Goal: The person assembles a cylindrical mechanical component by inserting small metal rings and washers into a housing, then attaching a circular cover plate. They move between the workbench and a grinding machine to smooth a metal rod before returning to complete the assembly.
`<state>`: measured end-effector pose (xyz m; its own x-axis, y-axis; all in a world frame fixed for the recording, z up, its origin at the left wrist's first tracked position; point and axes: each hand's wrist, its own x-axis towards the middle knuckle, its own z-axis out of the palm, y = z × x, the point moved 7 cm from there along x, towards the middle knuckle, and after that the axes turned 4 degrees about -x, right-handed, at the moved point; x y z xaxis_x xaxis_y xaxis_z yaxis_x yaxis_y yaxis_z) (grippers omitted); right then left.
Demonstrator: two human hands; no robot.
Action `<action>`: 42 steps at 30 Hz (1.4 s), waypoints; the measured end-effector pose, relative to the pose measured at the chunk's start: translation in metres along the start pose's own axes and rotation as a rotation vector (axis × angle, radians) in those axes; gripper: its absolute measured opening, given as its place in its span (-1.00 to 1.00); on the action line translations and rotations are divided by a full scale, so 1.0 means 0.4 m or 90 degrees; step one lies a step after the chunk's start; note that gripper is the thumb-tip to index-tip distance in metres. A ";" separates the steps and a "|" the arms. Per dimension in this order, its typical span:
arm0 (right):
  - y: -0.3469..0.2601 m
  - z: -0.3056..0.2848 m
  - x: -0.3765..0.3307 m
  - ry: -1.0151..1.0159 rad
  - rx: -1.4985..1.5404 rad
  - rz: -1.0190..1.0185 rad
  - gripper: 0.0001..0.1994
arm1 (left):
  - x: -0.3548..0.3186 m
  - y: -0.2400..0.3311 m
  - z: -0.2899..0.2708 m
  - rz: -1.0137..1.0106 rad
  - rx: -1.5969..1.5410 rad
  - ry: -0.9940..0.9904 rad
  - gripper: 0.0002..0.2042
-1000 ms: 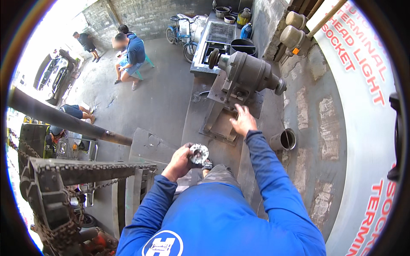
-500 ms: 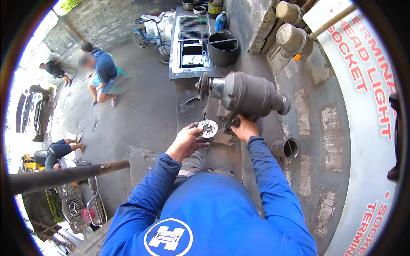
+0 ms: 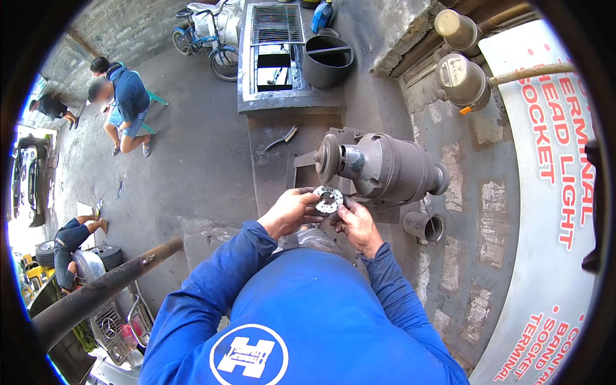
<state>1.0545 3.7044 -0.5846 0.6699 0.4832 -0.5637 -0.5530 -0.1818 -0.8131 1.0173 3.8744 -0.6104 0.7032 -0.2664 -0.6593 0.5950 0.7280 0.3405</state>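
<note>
I hold a small round metal disc (image 3: 329, 199) with holes between both hands, just in front of a grey bench grinder motor (image 3: 385, 168) with a wheel at its left end. My left hand (image 3: 292, 212) grips the disc's left edge. Fingers of my right hand (image 3: 358, 224) pinch its right edge. My blue sleeves come up from the lower edge.
The grinder stands on a dark metal stand (image 3: 282, 151) with a wire brush (image 3: 282, 139) on it. Behind are a metal grate box (image 3: 276, 51), a black tub (image 3: 327, 59) and a bicycle (image 3: 205, 38). Other people sit and crouch at left. A thick pipe (image 3: 96, 295) crosses lower left.
My right hand has left the grinder and joined the left on the disc. The disc has come up closer to the grinder's wheel as my view moved forward.
</note>
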 end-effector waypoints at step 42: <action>0.028 0.075 0.020 0.003 0.387 0.067 -0.57 | -0.023 0.072 0.014 0.004 0.069 0.017 -0.71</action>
<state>1.0389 3.7319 -0.5939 0.5984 0.4851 -0.6377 -0.7984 0.2939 -0.5256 1.0303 3.8943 -0.5909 0.6970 -0.2443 -0.6741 0.6307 0.6562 0.4143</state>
